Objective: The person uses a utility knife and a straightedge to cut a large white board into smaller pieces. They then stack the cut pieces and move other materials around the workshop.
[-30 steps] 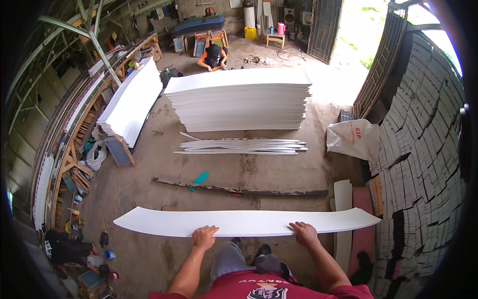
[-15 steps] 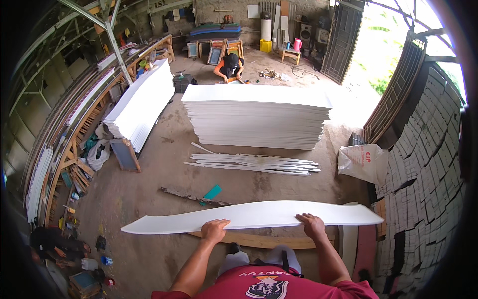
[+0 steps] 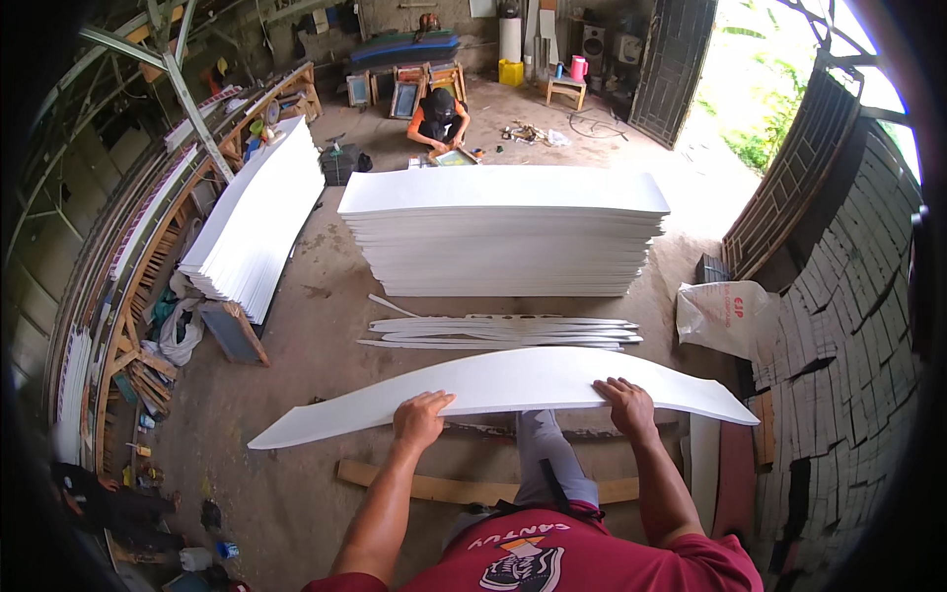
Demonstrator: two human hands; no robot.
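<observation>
forearms reach forward, left fingers and right fingers bent, thumbs apparently tucked under.

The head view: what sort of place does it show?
Probably a workshop: it has a stack of white sheets, wooden frames and, behind the stack, a person crouching at work.

At six o'clock on my feed I see a maroon shirt with short sleeves. Its front print has white lettering toward twelve, a black-and-white shoe toward six, and an orange shape between them. I make out grey trousers and a black strap. The left hand and right hand look bare to me.
</observation>
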